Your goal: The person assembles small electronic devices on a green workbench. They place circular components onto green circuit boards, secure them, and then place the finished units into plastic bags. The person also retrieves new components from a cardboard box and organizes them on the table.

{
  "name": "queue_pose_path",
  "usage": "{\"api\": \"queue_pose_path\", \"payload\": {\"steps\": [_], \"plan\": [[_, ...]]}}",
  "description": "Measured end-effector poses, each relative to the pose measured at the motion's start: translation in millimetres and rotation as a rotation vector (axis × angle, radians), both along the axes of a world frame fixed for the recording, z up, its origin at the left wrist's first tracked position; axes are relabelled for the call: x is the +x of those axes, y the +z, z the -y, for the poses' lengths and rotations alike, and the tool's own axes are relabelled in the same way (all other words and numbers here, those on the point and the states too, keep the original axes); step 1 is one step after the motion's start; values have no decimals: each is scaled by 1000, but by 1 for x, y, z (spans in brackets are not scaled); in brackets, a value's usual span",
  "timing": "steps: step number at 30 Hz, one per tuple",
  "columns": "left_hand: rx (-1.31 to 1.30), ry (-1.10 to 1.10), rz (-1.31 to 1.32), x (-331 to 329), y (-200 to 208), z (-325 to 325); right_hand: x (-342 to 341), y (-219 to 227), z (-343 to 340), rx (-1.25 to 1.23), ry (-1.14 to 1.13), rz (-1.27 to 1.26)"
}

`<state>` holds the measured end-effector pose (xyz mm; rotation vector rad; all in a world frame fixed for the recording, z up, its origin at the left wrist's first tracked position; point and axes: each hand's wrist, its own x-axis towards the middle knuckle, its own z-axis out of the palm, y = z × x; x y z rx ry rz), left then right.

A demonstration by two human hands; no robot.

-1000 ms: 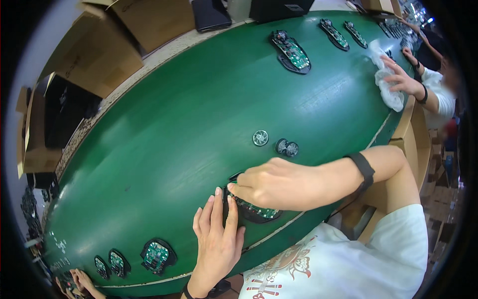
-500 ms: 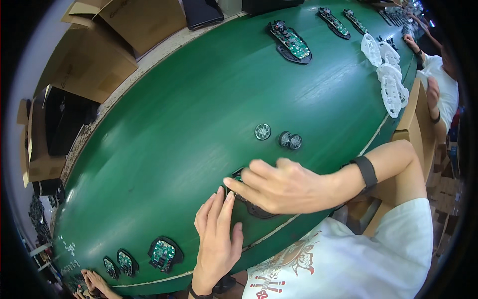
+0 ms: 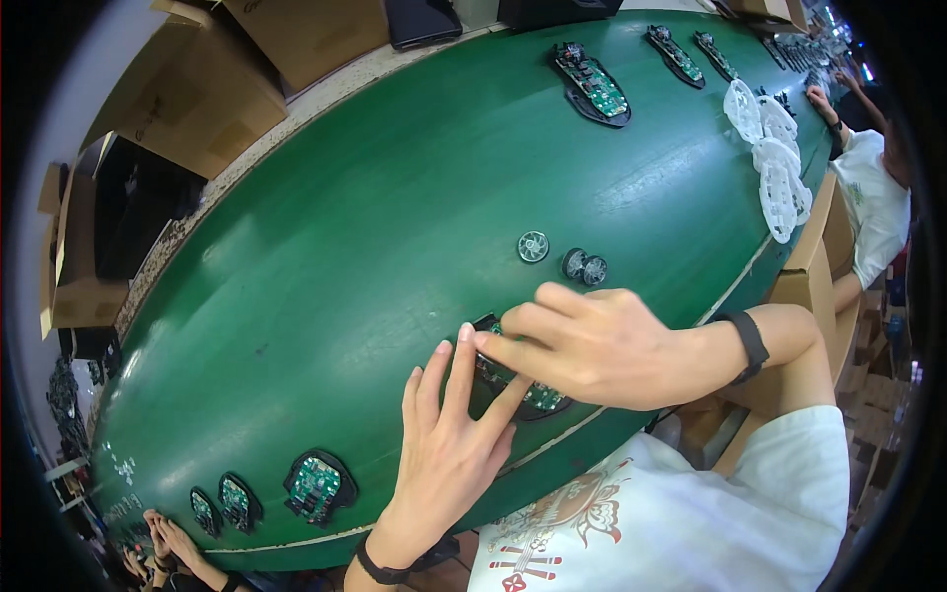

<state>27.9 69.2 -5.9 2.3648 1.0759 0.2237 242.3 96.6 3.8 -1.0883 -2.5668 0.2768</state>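
A green circuit board in a black shell (image 3: 545, 397) lies on the green table near its front edge, mostly covered by my hands. My left hand (image 3: 449, 434) is spread over its left side, with the fingertips at the shell's far end and the thumb across the board. My right hand (image 3: 592, 345) bends over the board from the right, fingers curled and thumb and forefinger pressed together at the far end. Whatever that pinch holds is hidden. Beyond the right hand lie a small clear-spoked wheel (image 3: 533, 247) and a joined pair of wheels (image 3: 584, 266).
More boards in black shells lie at the left (image 3: 319, 488) and far side (image 3: 595, 87). White plastic shells (image 3: 779, 197) are clustered along the right edge. Cardboard boxes (image 3: 192, 109) line the far side. Another person's hands (image 3: 170, 541) are at lower left; a co-worker (image 3: 873, 183) sits at right.
My left hand has moved right and up, its fingers spreading wider. More of the board now shows between my hands. My right hand stays pinched at its far end; the whole view has turned slightly.
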Motion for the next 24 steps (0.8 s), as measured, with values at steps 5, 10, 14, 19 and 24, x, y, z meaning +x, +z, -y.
{"api": "queue_pose_path", "payload": {"steps": [5, 10, 14, 19, 24], "plan": [[99, -21, -184, -2, 3, 2, 23, 6, 9, -108, -83, -10], [310, 43, -367, -11, -7, 27, 25, -10, 32, -184, -89, -117], [312, 56, -381, -10, -8, 30, 19, -19, 38, -221, -113, -193], [295, 56, -343, -11, -8, 25, 12, -23, 41, -267, -110, -209], [280, 81, -268, -10, -13, 23, 6, -25, 44, -209, -139, -172]]}}
